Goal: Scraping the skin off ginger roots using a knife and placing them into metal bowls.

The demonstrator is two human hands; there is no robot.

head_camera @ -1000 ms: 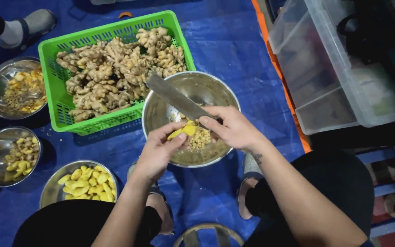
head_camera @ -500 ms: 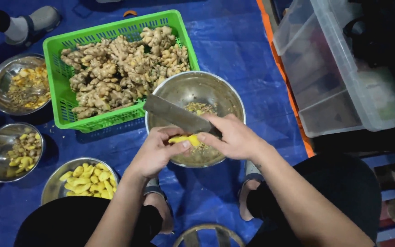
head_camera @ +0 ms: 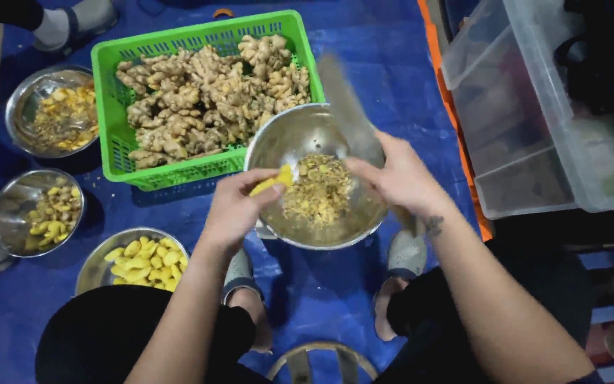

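My left hand (head_camera: 234, 205) grips a small yellow peeled piece of ginger (head_camera: 273, 182) over the near left rim of a steel bowl (head_camera: 289, 135). The bowl holds a heap of brownish peelings (head_camera: 319, 190). My right hand (head_camera: 399, 176) is closed on the handle of a broad knife (head_camera: 346, 107), whose blurred blade points up and away over the bowl's right side. The blade is apart from the ginger piece.
A green plastic basket (head_camera: 119, 153) of unpeeled ginger roots (head_camera: 207, 92) stands behind the bowl. Three steel bowls lie at left: one with scraps (head_camera: 55, 110), one with small pieces (head_camera: 37, 211), one with peeled yellow pieces (head_camera: 140, 256). A clear storage bin (head_camera: 534, 114) is at right. Another person's foot (head_camera: 72, 21) is at top left.
The knife blade swung from lying across the ginger piece up and to the right, now pointing away. My left hand stayed over the bowl's rim with the piece.
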